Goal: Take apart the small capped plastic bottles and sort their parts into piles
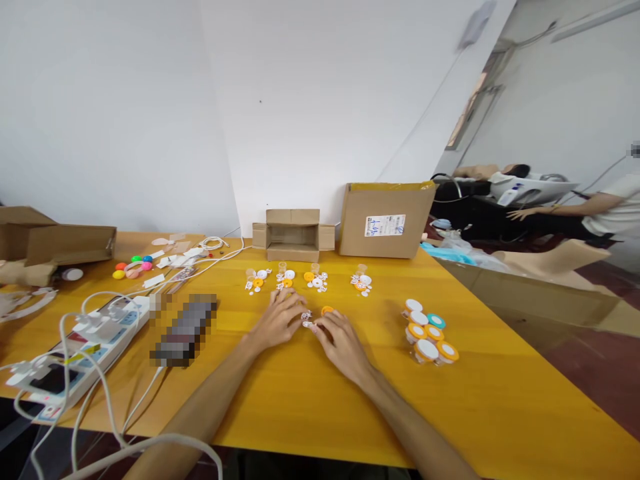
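Note:
My left hand (280,321) rests low over the table with fingers bent and apart. A small white piece with a dark red pattern (306,315) is right at its fingertips; whether they touch it I cannot tell. My right hand (344,343) pinches another small white patterned piece (309,325) between thumb and forefinger. Just beyond the right fingers lies an orange ring-shaped lid (327,310), partly covered by them. Farther back, several small groups of parts stand in a row: clear cups (283,267), white discs (290,275), orange rings (309,277) and patterned pieces (324,277).
Several lidded clear jars (427,349) cluster at right. Behind stand a small open carton (293,235) and a large cardboard box (385,227). A power strip (95,347) with loose white cables, a blurred dark device (185,330) and coloured balls (133,273) occupy the left.

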Demonstrator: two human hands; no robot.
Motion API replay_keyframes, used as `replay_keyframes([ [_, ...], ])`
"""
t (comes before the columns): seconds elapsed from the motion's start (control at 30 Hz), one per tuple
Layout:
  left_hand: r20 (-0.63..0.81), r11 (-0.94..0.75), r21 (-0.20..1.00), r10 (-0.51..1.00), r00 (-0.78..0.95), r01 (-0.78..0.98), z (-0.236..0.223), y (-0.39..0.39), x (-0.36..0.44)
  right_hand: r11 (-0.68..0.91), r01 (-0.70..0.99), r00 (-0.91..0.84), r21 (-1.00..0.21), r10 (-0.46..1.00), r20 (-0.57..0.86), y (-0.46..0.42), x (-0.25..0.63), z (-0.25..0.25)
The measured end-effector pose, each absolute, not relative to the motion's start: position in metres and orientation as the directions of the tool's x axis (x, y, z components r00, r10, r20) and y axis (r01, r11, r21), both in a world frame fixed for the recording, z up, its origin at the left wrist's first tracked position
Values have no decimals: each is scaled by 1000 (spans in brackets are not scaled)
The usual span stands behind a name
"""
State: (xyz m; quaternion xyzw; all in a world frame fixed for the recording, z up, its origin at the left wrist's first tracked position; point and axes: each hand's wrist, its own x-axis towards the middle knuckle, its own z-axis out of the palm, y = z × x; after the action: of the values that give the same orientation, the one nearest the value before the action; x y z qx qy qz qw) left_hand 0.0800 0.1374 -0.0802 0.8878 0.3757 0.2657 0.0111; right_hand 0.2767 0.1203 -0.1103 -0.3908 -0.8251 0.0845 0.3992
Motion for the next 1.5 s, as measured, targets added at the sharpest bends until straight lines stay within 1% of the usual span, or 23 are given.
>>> replay_keyframes([
  [0.17,445,-695,208,694,566,689,-81,139,80,693,618,-436,-371,695,572,121,276,-116],
  [0.3,442,-687,214,702,558,695,-82,139,79,683,645,-443,-342,699,561,121,277,-117],
  [0.47,424,-680,202,709,563,705,-82,140,79,671,645,-420,-365,711,565,122,277,-116],
  [0.67,423,-683,207,708,565,701,-79,138,78,713,603,-439,-357,671,598,122,276,-116],
  [0.73,427,-685,208,706,566,698,-78,138,78,701,605,-399,-378,677,618,122,276,-115],
  [0.83,428,-684,204,706,564,701,-78,138,79,647,640,-287,-415,702,651,124,280,-114],
  [0.97,417,-682,203,709,568,703,-79,137,79,563,699,-185,-441,738,649,131,288,-118],
  [1.1,405,-690,199,705,582,696,-80,137,80,548,713,-209,-438,762,613,136,292,-124],
  [1.33,386,-694,214,707,593,688,-79,136,80,548,676,-242,-493,797,554,134,291,-120],
  [1.5,390,-706,245,699,599,665,-79,135,81,544,692,-262,-475,802,536,130,289,-113],
])
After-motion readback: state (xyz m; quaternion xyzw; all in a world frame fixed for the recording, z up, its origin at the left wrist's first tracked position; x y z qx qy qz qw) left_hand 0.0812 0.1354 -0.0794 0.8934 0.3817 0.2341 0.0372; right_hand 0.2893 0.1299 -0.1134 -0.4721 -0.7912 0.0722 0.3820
